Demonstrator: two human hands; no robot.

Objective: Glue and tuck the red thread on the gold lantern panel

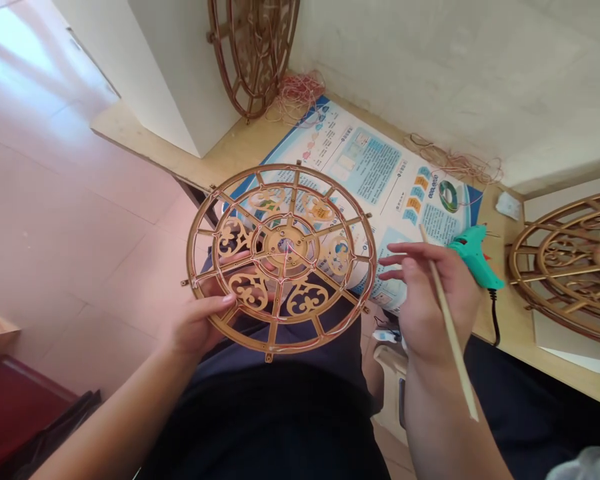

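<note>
Left hand (197, 323), right hand (440, 307) and 2 forearms (125, 407) were bare; near, a black top (260, 433) adjoined dark navy legwear (337, 363).

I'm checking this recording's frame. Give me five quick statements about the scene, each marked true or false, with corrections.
1. The left hand holds the round gold frame near its rim. True.
2. The right hand grips the teal glue gun. False: it holds a thin wooden stick; the glue gun lies beside that hand.
3. Red-and-white wire runs along part of the held frame. True.
4. The printed sheet hangs on the wall. False: it is spread over the table.
5. A tangle of pinkish wire lies next to another round frame, which stands upright. True.
</note>
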